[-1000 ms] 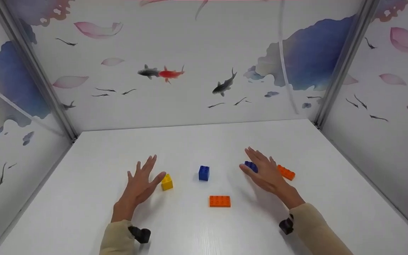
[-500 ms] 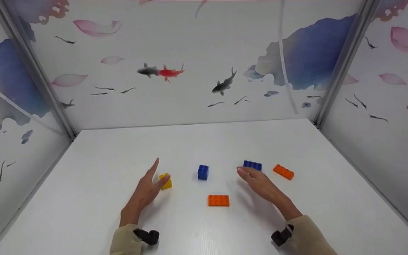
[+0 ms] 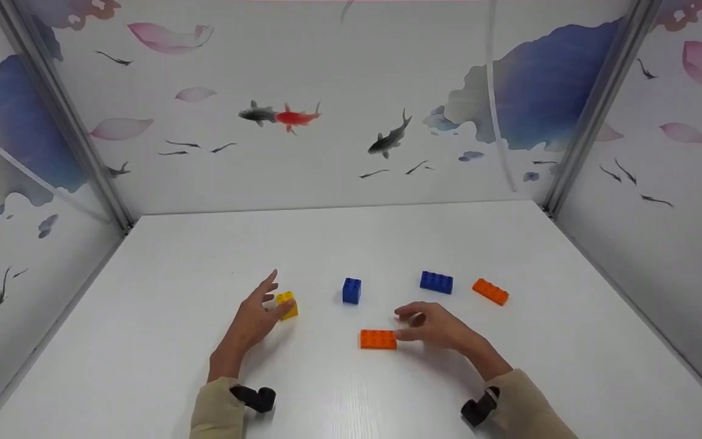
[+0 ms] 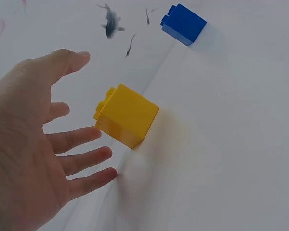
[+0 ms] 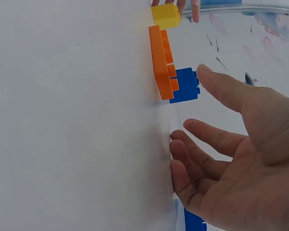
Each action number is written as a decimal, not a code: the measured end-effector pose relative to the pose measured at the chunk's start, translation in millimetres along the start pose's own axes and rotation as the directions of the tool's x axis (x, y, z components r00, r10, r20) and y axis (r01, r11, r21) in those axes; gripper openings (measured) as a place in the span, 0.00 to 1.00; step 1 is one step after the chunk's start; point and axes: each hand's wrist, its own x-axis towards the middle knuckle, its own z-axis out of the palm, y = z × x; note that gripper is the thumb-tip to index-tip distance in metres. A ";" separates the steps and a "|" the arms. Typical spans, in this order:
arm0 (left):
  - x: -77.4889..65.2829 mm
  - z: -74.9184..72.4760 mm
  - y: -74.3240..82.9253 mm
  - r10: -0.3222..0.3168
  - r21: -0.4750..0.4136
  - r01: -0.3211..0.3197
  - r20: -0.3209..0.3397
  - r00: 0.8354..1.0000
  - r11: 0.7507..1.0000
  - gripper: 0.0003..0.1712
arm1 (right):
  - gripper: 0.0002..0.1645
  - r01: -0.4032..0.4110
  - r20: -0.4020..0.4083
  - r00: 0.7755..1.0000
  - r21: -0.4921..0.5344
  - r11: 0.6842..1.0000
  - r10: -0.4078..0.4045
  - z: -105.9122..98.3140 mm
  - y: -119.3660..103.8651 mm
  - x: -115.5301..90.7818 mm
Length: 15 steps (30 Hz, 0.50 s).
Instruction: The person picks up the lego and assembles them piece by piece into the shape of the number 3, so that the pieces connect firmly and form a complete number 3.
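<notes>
Two hands are out over the white table and neither has hold of anything, so I'd call this the reaching step. Left hand has its fingers spread, thumb well apart, just beside the yellow brick; right hand has its fingers loosely bent, thumb apart, at the right end of the nearer orange brick. Next move probably calls for bringing thumb and fingers in on the sides without nudging the bricks. In the head view the left thumb covers part of the yellow one; from the right wrist, the upright blue brick is partly blocked and another blue brick is cut off. Can't really tell if any fingertip is touching
</notes>
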 end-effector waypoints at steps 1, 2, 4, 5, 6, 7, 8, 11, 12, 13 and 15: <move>-0.1 0.0 0.2 0.007 -0.001 -0.007 -0.001 1.000 1.000 0.45 | 0.31 -0.001 0.004 1.000 0.003 1.000 0.001 -0.1 0.2 0.1; -0.4 0.0 0.4 0.013 -0.003 -0.013 -0.003 1.000 1.000 0.45 | 0.31 0.002 0.008 1.000 0.006 1.000 -0.002 -0.2 0.3 0.0; -0.9 0.4 -0.5 0.030 0.005 -0.030 -0.008 1.000 1.000 0.45 | 0.30 0.009 0.019 1.000 0.010 1.000 -0.009 0.0 0.4 -0.3; -0.8 0.9 -1.3 0.034 0.008 -0.034 -0.009 0.999 0.999 0.45 | 0.30 0.012 0.026 1.000 0.010 1.000 -0.012 0.4 0.4 -0.3; -0.8 1.2 -2.0 0.036 0.011 -0.036 -0.010 0.999 0.999 0.45 | 0.29 0.012 0.033 0.999 0.009 1.000 -0.013 1.0 0.2 -0.3; -0.6 1.6 -2.8 0.040 0.013 -0.040 -0.013 0.999 0.999 0.45 | 0.29 0.013 0.040 0.999 0.007 1.000 -0.014 1.6 -0.4 -0.4; 0.0 2.0 -3.4 0.038 0.012 -0.038 -0.016 0.999 0.999 0.45 | 0.29 0.016 0.046 0.999 0.004 1.000 -0.016 2.2 -1.1 -0.5; 2.3 2.8 -4.3 0.021 0.003 -0.021 -0.025 0.999 1.000 0.43 | 0.27 0.009 0.050 0.999 -0.005 1.000 -0.009 4.6 -3.4 0.0; 3.1 3.1 -4.4 0.012 -0.001 -0.012 -0.029 1.000 1.000 0.42 | 0.26 0.004 0.048 0.999 -0.008 1.000 -0.004 5.2 -4.3 -0.1; 3.9 3.1 -4.6 0.007 -0.004 -0.007 -0.034 0.999 1.000 0.41 | 0.25 0.004 0.048 0.999 -0.015 1.000 -0.004 5.7 -5.1 0.0; 5.1 3.3 -4.3 -0.007 -0.007 0.007 -0.045 0.999 1.000 0.40 | 0.24 0.009 0.043 0.999 -0.032 0.999 -0.008 7.3 -6.5 0.2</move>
